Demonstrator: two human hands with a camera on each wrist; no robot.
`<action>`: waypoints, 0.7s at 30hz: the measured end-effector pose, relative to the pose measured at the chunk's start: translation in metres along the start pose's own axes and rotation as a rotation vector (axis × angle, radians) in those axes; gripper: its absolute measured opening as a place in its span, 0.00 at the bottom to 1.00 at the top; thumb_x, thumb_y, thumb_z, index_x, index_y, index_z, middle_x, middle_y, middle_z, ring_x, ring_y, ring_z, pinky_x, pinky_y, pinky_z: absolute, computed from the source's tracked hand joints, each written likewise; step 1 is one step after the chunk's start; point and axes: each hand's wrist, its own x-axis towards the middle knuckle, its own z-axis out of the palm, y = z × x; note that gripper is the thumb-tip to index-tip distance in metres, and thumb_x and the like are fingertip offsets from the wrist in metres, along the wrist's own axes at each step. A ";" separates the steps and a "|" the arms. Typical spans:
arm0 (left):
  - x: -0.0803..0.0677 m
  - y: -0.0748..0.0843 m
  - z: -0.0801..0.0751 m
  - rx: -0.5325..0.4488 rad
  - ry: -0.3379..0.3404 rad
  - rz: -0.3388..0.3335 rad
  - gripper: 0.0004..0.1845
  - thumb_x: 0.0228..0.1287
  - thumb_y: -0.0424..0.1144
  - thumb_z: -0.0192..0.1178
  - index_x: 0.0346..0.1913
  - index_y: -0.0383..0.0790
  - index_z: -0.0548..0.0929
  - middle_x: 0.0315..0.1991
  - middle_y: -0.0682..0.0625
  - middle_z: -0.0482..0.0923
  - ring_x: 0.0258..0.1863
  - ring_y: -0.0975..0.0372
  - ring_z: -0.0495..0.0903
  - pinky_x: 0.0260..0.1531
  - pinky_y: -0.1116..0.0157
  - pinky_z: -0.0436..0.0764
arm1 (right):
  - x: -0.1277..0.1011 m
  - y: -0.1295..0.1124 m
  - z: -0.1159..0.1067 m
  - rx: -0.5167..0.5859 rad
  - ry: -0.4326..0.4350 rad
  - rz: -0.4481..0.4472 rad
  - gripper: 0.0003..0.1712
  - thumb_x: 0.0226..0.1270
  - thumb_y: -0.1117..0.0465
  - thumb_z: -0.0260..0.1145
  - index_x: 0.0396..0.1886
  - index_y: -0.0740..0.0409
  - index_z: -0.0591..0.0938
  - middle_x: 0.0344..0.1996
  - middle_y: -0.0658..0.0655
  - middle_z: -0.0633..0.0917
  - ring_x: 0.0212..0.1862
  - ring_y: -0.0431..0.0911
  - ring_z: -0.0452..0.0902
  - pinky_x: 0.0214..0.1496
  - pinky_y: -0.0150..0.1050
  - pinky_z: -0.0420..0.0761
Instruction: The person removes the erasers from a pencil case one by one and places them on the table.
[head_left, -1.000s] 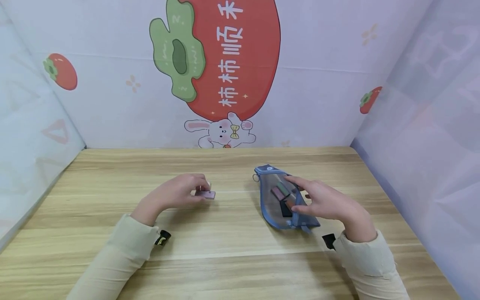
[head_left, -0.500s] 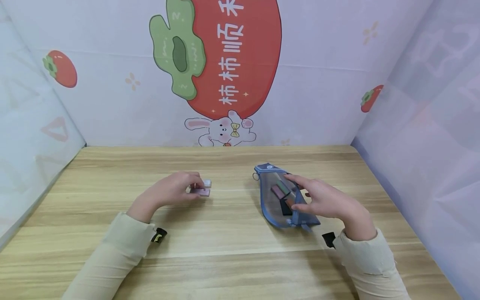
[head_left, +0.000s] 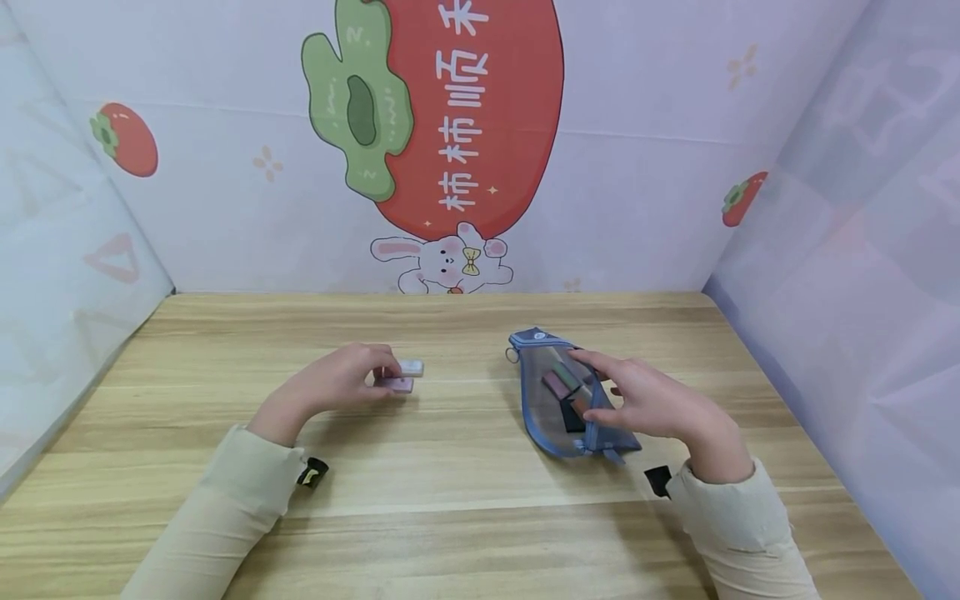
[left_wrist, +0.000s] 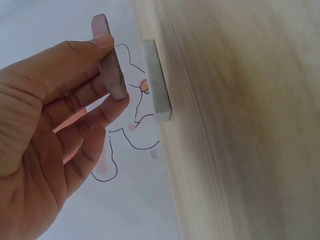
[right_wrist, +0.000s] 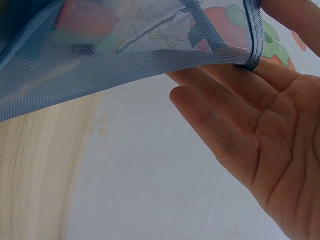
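My left hand (head_left: 363,382) pinches a small pink block (head_left: 397,384) between thumb and fingers just above the wooden table (head_left: 450,483). In the left wrist view the pink block (left_wrist: 110,60) is gripped on edge by my left hand (left_wrist: 60,115), and a white block (left_wrist: 156,85) lies on the table close beside it. That white block (head_left: 411,367) sits just beyond my fingertips. My right hand (head_left: 626,400) holds up the rim of a blue mesh pouch (head_left: 551,400) with several coloured blocks inside. The right wrist view shows the pouch (right_wrist: 125,50) rim pinched by my right hand (right_wrist: 250,125).
Printed fabric walls (head_left: 450,125) enclose the table at the back and on both sides. Bare wood lies in front of my hands and between them. Black straps (head_left: 311,472) show at both cuffs.
My left hand has drawn the pink block slightly left and towards me, away from the white block. The right hand and pouch have stayed put.
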 end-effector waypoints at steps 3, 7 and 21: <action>-0.001 -0.003 0.001 -0.005 0.005 0.002 0.05 0.60 0.38 0.70 0.38 0.45 0.87 0.32 0.59 0.79 0.32 0.66 0.75 0.37 0.66 0.76 | 0.000 0.000 0.000 0.000 0.001 0.000 0.44 0.63 0.57 0.71 0.74 0.63 0.62 0.54 0.62 0.84 0.57 0.55 0.80 0.53 0.57 0.81; -0.001 -0.006 0.001 -0.014 0.007 0.002 0.05 0.60 0.39 0.70 0.38 0.46 0.86 0.32 0.59 0.79 0.32 0.65 0.75 0.37 0.66 0.76 | -0.001 0.001 0.000 0.003 0.004 0.006 0.44 0.63 0.57 0.71 0.75 0.62 0.62 0.53 0.61 0.84 0.58 0.55 0.80 0.54 0.57 0.81; -0.003 -0.014 0.002 -0.006 -0.009 -0.035 0.04 0.60 0.38 0.69 0.38 0.44 0.87 0.34 0.57 0.81 0.33 0.65 0.76 0.38 0.64 0.78 | -0.001 0.001 -0.001 0.008 0.000 0.006 0.44 0.63 0.57 0.71 0.75 0.63 0.62 0.52 0.60 0.85 0.58 0.55 0.80 0.54 0.57 0.81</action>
